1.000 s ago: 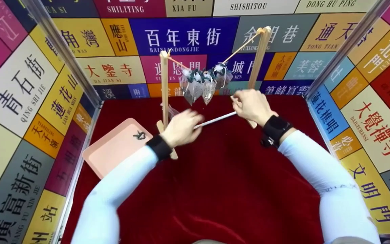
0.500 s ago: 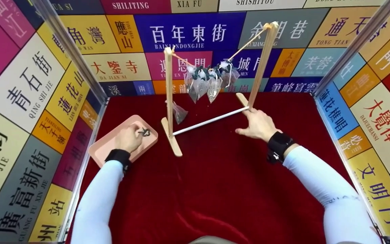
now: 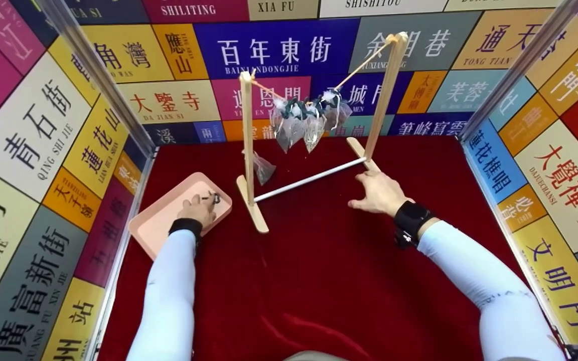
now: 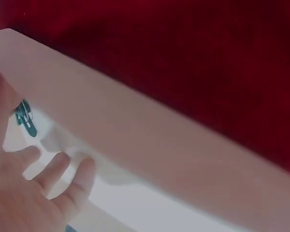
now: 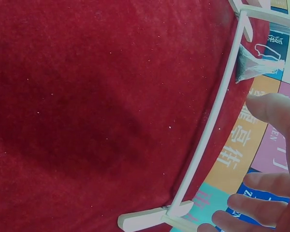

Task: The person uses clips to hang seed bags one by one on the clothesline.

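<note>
My left hand (image 3: 199, 209) reaches into a pink tray (image 3: 151, 230), its fingers loosely spread. Just beyond its fingertips lies a dark green clip (image 4: 25, 118), partly hidden by the hand in the left wrist view. My right hand (image 3: 380, 192) is held low with thumb and fingers apart, near the right foot (image 3: 362, 152) of a wooden stand, holding nothing. The stand's two posts (image 3: 386, 95) are joined low down by a white rod (image 3: 309, 179). From the string (image 3: 364, 66) between their tops hang several clear bags (image 3: 289, 131), with dark green clips at their necks.
A small see-through bag (image 3: 263, 168) lies on the red cloth (image 3: 319, 281) behind the left post (image 3: 247, 135). Printed panels (image 3: 279, 47) wall the back and both sides, with metal corner posts (image 3: 93, 75).
The left hand has moved from the stand's rod into the tray at the clips. My right hand has come away from the rod and sits slightly lower, fingers apart.
</note>
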The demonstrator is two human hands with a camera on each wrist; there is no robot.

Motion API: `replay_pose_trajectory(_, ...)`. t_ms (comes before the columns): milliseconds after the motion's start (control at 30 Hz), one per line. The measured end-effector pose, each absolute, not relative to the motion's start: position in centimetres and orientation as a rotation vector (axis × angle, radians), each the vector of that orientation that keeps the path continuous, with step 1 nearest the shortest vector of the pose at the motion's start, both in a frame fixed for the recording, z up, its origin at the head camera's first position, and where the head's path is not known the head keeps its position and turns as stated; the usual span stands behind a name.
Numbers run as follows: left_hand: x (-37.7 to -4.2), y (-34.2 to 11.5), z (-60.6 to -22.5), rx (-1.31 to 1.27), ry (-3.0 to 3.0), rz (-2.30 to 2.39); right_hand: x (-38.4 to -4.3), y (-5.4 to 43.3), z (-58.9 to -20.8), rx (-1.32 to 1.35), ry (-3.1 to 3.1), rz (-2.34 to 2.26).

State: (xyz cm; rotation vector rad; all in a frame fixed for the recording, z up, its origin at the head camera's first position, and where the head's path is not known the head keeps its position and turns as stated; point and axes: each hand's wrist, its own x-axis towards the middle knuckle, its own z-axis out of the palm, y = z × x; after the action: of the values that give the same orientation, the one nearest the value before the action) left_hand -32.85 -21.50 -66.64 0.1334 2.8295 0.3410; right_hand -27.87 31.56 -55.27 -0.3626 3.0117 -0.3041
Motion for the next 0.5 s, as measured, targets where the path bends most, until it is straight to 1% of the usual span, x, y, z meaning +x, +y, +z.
replay_pose_trajectory(33,-32.57,-21.11,-65.75,0.119,2.815,0.327,-27.86,31.52,-55.34,-0.36,3.009,-0.303)
replay_pose_trajectory(267,-32.55,-20.7,-65.47,0.034,2.935,0.292,-27.38,31.25,-55.62,-0.358,2.971,-0.315)
replay_pose_trajectory(500,-32.73,-20.95,-65.44,-0.049,2.972,0.421,-26.94,30.73,-56.08,-0.376,2.969,-0.33)
